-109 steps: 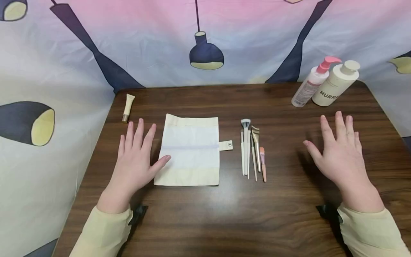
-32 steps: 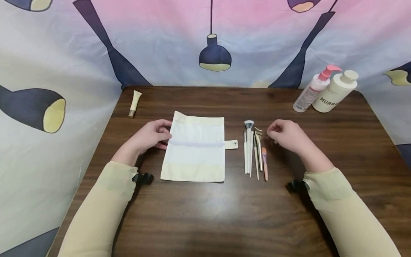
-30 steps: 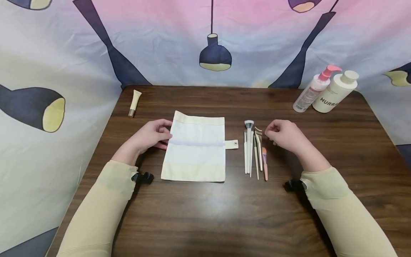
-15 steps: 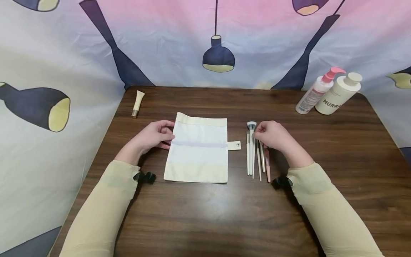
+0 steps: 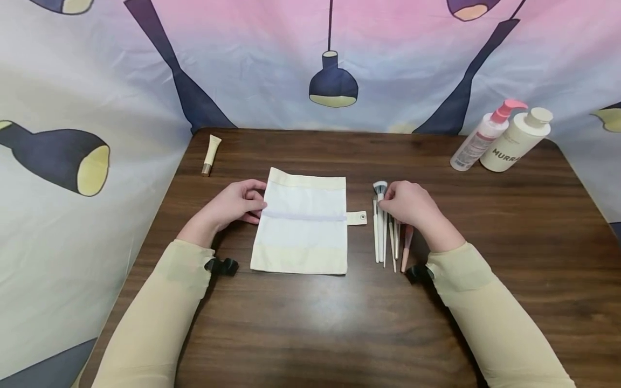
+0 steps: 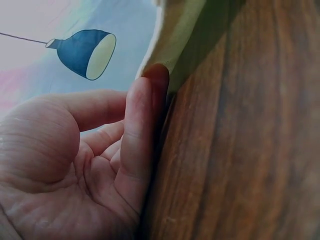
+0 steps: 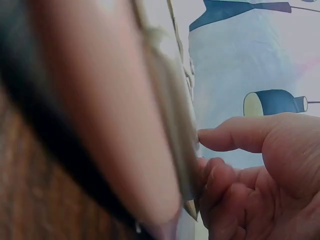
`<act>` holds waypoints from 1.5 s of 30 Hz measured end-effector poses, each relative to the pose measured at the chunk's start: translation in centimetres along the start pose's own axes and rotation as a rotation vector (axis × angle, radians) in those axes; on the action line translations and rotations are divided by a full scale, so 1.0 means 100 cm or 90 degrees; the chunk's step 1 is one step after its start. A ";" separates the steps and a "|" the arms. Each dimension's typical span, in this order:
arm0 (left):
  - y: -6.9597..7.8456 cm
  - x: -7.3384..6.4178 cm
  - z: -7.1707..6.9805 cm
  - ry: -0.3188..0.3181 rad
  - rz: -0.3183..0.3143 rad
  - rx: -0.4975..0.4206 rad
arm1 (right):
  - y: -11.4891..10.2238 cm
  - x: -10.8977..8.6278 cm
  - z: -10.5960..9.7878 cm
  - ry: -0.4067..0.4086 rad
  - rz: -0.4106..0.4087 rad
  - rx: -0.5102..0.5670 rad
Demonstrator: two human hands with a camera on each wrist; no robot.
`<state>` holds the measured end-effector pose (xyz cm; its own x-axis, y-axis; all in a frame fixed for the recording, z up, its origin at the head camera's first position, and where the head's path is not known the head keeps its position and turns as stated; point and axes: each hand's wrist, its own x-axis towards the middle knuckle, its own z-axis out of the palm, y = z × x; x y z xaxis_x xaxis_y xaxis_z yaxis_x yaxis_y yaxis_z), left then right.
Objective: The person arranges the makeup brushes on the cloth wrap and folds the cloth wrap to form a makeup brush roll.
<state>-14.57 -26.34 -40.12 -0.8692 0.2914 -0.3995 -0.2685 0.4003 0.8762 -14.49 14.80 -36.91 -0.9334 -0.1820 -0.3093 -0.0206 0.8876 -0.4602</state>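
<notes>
A cream cloth brush roll (image 5: 304, 237) with a snap strap (image 5: 357, 217) lies opened out on the table. My left hand (image 5: 233, 205) pinches its left edge; in the left wrist view the fingertips meet the cream cloth (image 6: 175, 35). My right hand (image 5: 409, 205) is over a row of makeup brushes right of the roll, its fingers curled round their upper parts. The white fluffy-headed brush (image 5: 380, 188) is by my thumb. A pink brush (image 5: 407, 248) slants at the right end, its head covered by my hand. In the right wrist view the pink handle (image 7: 105, 110) looms large.
A small cream tube (image 5: 211, 155) lies at the back left. At the back right stand a pink-pump bottle (image 5: 480, 143) and a white bottle (image 5: 516, 143). A patterned curtain (image 5: 271, 70) hangs behind the dark wooden table (image 5: 301, 328).
From lying spread, my left hand has come to the roll's edge and stayed there. My right hand has moved left onto the brushes, and the pink brush has turned to a slant.
</notes>
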 end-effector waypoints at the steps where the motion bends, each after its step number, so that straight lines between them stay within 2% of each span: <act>1: 0.000 0.000 0.000 0.003 0.002 0.002 | -0.001 0.000 0.000 0.005 0.004 -0.004; 7: 0.000 -0.001 0.002 0.002 -0.005 0.008 | -0.003 -0.002 0.000 0.005 0.015 -0.036; 12: 0.001 -0.003 0.001 0.008 -0.002 0.012 | -0.003 0.000 0.001 0.030 0.002 -0.063; 37: -0.001 0.002 0.004 0.009 -0.029 0.032 | 0.000 0.002 0.006 0.001 0.016 -0.083; 42: 0.001 0.003 0.003 0.019 -0.015 0.033 | 0.000 0.005 0.005 0.016 0.011 -0.091; 45: 0.004 0.002 0.004 0.018 -0.017 0.033 | 0.000 0.004 0.003 0.007 0.015 -0.091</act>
<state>-14.72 -25.82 -40.00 -0.8734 0.2554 -0.4147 -0.2710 0.4527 0.8495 -14.81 14.59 -37.27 -0.9381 -0.1568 -0.3089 -0.0490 0.9428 -0.3297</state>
